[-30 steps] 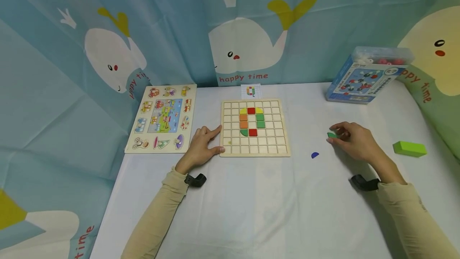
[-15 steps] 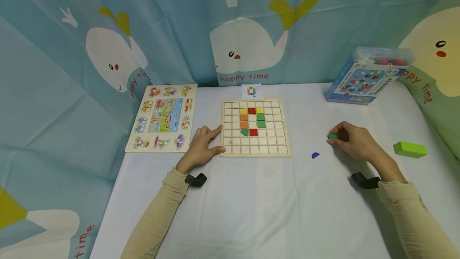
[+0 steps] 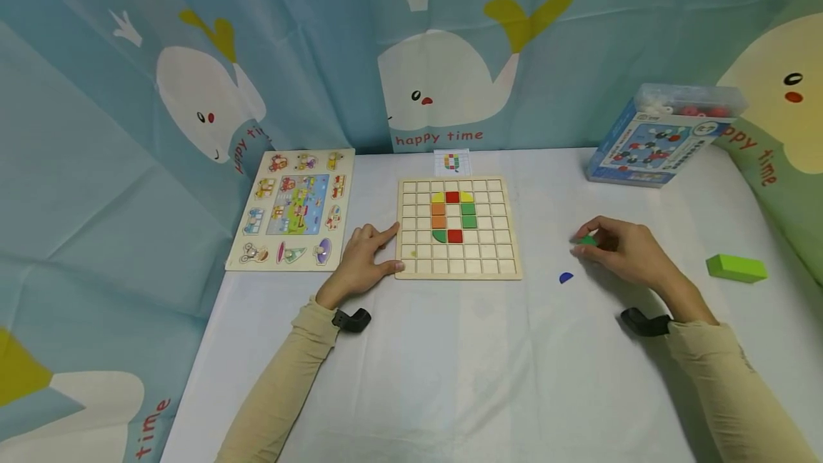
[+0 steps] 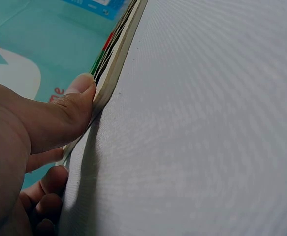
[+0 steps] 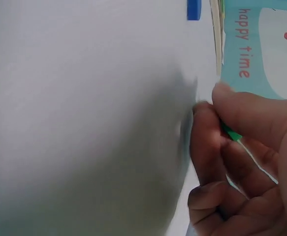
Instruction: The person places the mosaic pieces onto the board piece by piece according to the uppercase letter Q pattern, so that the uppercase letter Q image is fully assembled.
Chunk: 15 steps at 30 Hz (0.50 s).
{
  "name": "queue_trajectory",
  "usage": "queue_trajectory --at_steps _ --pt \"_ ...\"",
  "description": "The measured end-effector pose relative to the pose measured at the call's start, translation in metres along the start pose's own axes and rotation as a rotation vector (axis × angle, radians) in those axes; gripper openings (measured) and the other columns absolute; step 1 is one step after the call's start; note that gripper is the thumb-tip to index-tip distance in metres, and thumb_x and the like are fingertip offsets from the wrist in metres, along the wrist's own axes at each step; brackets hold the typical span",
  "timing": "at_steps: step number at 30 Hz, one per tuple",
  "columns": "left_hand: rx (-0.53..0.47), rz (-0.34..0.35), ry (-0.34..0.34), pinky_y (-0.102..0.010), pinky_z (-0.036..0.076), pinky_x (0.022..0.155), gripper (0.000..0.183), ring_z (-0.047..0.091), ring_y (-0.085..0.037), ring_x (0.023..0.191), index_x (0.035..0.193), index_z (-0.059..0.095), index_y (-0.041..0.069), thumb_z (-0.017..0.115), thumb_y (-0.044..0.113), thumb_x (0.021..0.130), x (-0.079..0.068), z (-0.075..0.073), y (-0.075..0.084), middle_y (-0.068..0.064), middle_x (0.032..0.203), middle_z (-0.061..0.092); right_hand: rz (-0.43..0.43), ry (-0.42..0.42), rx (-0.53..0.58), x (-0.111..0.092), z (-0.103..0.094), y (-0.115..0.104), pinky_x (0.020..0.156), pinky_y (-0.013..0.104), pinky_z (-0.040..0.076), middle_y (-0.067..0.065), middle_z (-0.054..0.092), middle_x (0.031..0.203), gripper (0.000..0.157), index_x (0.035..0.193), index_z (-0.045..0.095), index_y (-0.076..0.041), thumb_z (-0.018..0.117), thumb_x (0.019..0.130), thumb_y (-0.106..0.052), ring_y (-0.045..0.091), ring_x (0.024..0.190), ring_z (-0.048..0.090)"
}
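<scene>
My left hand (image 3: 362, 263) is at the left side of a wooden grid board (image 3: 476, 268), thumb and index finger spread along its edge. In the left wrist view the thumb (image 4: 64, 115) rests on the board's rim, and the other fingers are partly curled below. To the right of the board, my right hand (image 3: 626, 249) pinches a small green tile (image 3: 586, 240) between thumb and fingers, mostly hidden by them in the right wrist view. Red, yellow, orange and green tiles form a ring on the board. A blue half-round tile (image 3: 566, 278) lies between board and right hand.
A small pattern card (image 3: 452, 162) lies behind the board. At left is a wooden picture puzzle (image 3: 296, 209). A boxed model set (image 3: 662, 138) stands at the back right, and a lime-green block (image 3: 736, 268) lies at far right. Curtains (image 3: 308, 56) close off the back.
The green tile has shifted in my right fingers, and that hand has moved slightly left with it. My left hand stays at the board's edge.
</scene>
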<state>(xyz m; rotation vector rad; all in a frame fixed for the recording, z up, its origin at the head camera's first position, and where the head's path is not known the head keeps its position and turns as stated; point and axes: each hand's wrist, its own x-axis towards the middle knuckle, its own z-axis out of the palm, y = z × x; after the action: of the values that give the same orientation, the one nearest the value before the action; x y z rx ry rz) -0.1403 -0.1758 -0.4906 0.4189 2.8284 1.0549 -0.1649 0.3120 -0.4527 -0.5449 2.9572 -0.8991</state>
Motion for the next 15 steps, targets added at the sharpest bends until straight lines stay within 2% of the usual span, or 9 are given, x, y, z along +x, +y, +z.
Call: queue_trajectory --at_steps 4,8,15 --pt "0.002 -0.003 -0.001 -0.033 0.030 0.084 0.082 0.035 -0.021 0.094 0.162 0.045 0.016 0.085 0.033 0.091 0.000 -0.001 0.001 -0.006 0.101 0.045 -0.005 0.035 0.031 0.004 0.003 -0.005 0.061 0.019 0.047 0.006 0.077 0.081 0.026 0.104 0.074 -0.009 0.091 0.084 -0.011 0.001 0.065 0.064" --pt "0.001 -0.003 -0.003 -0.033 0.030 0.084 0.082 0.035 -0.021 0.094 0.162 0.045 0.015 0.084 0.033 0.092 0.000 -0.001 0.001 -0.006 0.101 0.045 0.010 0.053 0.114 0.008 0.008 -0.011 0.061 0.015 0.048 0.010 0.078 0.080 0.030 0.102 0.076 -0.006 0.094 0.079 -0.010 0.006 0.062 0.069" --pt "-0.005 0.002 0.002 -0.033 0.029 0.083 0.082 0.034 -0.020 0.094 0.162 0.045 0.015 0.084 0.033 0.092 0.000 0.000 0.000 -0.005 0.100 0.045 0.065 0.103 0.200 0.020 0.019 -0.027 0.059 0.017 0.049 0.010 0.077 0.079 0.033 0.101 0.077 -0.003 0.097 0.076 -0.014 0.003 0.062 0.067"
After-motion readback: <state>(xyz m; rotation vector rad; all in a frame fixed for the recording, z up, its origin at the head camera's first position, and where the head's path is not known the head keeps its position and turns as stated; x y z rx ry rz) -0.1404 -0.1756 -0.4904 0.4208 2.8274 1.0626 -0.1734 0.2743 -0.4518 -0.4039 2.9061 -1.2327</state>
